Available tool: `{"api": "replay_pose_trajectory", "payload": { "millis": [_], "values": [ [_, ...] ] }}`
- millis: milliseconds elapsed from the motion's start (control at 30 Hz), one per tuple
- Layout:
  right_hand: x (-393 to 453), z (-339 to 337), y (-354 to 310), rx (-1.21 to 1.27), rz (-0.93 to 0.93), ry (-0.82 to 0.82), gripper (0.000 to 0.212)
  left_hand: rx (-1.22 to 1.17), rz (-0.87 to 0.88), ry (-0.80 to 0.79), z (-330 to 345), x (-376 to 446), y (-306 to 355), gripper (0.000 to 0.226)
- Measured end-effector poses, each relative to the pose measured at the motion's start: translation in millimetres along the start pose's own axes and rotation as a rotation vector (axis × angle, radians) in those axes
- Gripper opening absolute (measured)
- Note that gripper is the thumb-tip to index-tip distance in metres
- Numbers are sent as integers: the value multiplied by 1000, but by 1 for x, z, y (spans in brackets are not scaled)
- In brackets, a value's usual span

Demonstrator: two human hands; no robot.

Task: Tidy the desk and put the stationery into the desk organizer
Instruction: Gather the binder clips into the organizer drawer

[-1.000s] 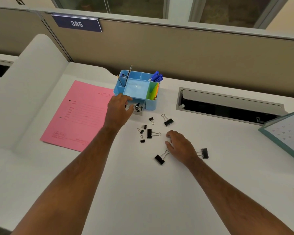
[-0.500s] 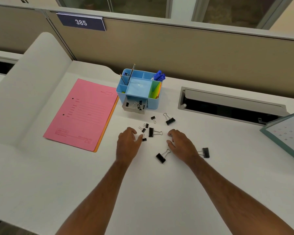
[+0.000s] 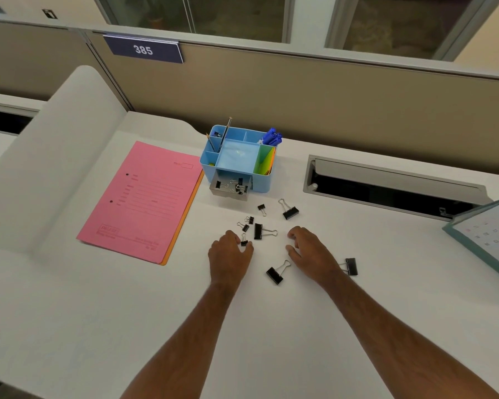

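The left hand (image 3: 230,256), back from the open drawer of the blue plastic desk organizer (image 3: 236,159), pinched a small black metal binder clip (image 3: 244,241), while the right hand (image 3: 310,250) stayed loosely curled, empty.

Eight binder clips (image 3: 262,231) counted loose on the desk, several more in one drawer (image 3: 229,190), one organizer (image 3: 236,158), one pink folder (image 3: 144,200), two hands (image 3: 229,256).

A desk calendar (image 3: 490,234), seemingly, beside the cable tray (image 3: 386,184).
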State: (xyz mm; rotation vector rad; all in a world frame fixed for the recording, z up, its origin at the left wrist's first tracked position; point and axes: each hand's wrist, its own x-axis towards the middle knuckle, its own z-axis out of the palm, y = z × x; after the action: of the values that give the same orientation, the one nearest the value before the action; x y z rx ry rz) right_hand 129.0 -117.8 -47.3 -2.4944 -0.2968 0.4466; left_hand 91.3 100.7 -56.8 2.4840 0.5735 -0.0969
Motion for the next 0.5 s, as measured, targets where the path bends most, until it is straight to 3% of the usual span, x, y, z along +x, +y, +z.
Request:
{"api": "replay_pose_trajectory", "payload": {
  "millis": [300, 500],
  "values": [
    [2, 1, -1, -5, 13, 6, 26, -124, -88, 33, -17, 3, -9, 23],
    [3, 0, -1, -7, 4, 1, 25, -247, 34, 124, -49, 27, -7, 20]
  ]
}}
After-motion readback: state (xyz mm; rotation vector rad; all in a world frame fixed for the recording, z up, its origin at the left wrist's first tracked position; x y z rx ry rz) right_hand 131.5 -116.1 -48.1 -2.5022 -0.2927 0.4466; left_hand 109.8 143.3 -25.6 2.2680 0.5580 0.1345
